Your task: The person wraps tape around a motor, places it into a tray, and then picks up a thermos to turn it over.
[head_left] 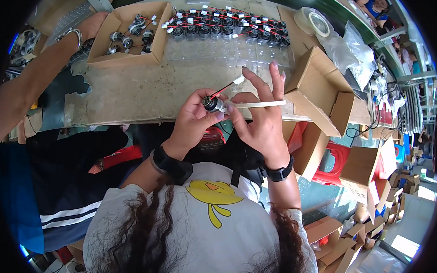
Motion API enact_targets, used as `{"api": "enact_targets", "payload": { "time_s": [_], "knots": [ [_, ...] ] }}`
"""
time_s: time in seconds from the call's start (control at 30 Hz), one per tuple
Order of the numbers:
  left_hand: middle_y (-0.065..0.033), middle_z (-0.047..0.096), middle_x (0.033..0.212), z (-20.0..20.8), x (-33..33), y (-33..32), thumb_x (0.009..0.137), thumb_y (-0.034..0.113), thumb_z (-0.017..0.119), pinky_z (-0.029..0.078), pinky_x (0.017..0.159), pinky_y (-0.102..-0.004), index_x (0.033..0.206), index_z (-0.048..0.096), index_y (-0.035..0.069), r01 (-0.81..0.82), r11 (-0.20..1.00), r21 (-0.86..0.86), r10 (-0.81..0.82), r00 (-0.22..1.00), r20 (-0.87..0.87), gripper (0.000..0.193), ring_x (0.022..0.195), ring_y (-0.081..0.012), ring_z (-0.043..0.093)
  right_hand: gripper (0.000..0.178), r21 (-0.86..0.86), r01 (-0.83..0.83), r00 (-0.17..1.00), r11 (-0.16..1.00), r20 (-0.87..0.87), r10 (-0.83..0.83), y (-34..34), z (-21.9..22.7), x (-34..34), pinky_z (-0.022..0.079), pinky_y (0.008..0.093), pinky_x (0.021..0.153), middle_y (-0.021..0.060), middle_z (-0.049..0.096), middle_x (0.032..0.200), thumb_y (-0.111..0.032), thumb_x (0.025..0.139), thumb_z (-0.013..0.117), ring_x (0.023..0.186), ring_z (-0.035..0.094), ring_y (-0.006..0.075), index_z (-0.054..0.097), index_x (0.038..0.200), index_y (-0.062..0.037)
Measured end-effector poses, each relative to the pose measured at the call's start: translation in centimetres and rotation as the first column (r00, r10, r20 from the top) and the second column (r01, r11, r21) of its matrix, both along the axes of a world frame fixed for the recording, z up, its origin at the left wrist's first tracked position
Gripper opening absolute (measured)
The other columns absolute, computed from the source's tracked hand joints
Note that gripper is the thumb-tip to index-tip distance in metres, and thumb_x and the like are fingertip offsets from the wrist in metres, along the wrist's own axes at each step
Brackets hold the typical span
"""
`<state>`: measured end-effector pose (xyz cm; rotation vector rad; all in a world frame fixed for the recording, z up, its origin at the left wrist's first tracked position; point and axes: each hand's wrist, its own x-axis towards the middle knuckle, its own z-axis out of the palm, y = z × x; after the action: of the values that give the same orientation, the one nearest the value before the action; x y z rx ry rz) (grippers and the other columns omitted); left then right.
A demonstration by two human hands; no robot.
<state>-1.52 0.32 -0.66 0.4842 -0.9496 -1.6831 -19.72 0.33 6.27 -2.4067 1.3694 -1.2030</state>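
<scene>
Between the two hands, just above the near edge of the table (128,92), I note a small cylindrical part (211,103), black at its outer end and pale toward the right. Left hand (192,120): fingers curled round the part, thumb pressed along its near side; grip closed. Right hand (260,121): thumb and forefinger brought together at the part's pale end, pinching a narrow white strip (261,105); the other fingers spread upward, loosely open. Strip runs rightward across the fingers. Red and black wires (221,90) rise from the part to a white connector (238,80), located between the hands and slightly beyond them.

Beyond the hands: rows of similar parts (227,31) on clear plastic. Beyond the left hand: cardboard box (127,59) holding loose parts. Beyond the right hand: open carton (321,75), tilted.

Poorly seen: the part's pale end is largely covered by fingertips; whether the strip adheres to it, I cannot tell. Left fingertips mostly hidden behind the part. Left of both hands, another person's arm (35,84) is cut off by the dark rim; its hand (93,25) is partly concealed by the cardboard box, hold not determinable.
</scene>
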Motion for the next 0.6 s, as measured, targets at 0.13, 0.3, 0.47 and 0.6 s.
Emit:
{"api": "enact_targets", "payload": {
  "time_s": [0.13, 0.3, 0.47, 0.6],
  "knots": [
    [-0.0092, 0.056, 0.124, 0.3, 0.0, 0.0, 0.091, 0.002, 0.066, 0.056, 0.091, -0.0365, 0.131, 0.047, 0.005, -0.003, 1.0, 0.005, 0.003, 0.999, 0.04, 0.044, 0.112, -0.0218, 0.061, 0.009, -0.046, 0.032, 0.994, 0.998, -0.106, -0.037, 0.3, 1.0, -0.3, 0.014, 0.065, 0.115, 0.0084, 0.054, 0.142, -0.014, 0.079, 0.076, 0.149, 0.016, 0.0402, 0.074, 0.088, -0.0125],
    [-0.01, 0.058, 0.122, 0.0, 1.0, 0.1, 0.093, 0.0, 0.064, 0.056, 0.093, -0.0351, 0.132, 0.045, 0.001, 0.061, 0.998, 0.027, -0.062, 0.997, 0.05, 0.044, 0.112, -0.0206, 0.061, 0.008, -0.079, 0.024, 0.99, 0.997, -0.138, -0.035, 0.3, 1.3, -0.2, 0.012, 0.0656, 0.115, 0.005, 0.054, 0.143, -0.015, 0.079, 0.077, 0.15, 0.012, 0.0386, 0.074, 0.085, -0.0126],
    [-0.0092, 0.057, 0.123, 0.5, 0.4, 0.4, 0.095, 0.008, 0.064, 0.058, 0.088, -0.0341, 0.135, 0.045, 0.002, 0.055, 0.998, 0.017, -0.056, 0.993, 0.101, 0.045, 0.11, -0.0202, 0.063, 0.008, -0.054, 0.04, 0.993, 0.998, -0.106, -0.045, 0.2, 0.1, 0.3, 0.012, 0.0658, 0.115, 0.0053, 0.054, 0.143, -0.016, 0.079, 0.077, 0.15, 0.013, 0.0389, 0.074, 0.085, -0.0129],
    [-0.0112, 0.055, 0.127, 0.6, 0.2, 0.3, 0.096, 0.004, 0.061, 0.055, 0.096, -0.0361, 0.137, 0.042, -0.001, 0.08, 0.997, -0.013, -0.079, 0.996, 0.027, 0.046, 0.115, -0.0195, 0.06, 0.008, -0.099, 0.063, 0.986, 0.993, -0.145, -0.077, 0.3, -0.4, 0.6, 0.011, 0.0658, 0.115, 0.0054, 0.053, 0.143, -0.016, 0.079, 0.076, 0.15, 0.012, 0.0396, 0.075, 0.087, -0.0141]
  ]
}}
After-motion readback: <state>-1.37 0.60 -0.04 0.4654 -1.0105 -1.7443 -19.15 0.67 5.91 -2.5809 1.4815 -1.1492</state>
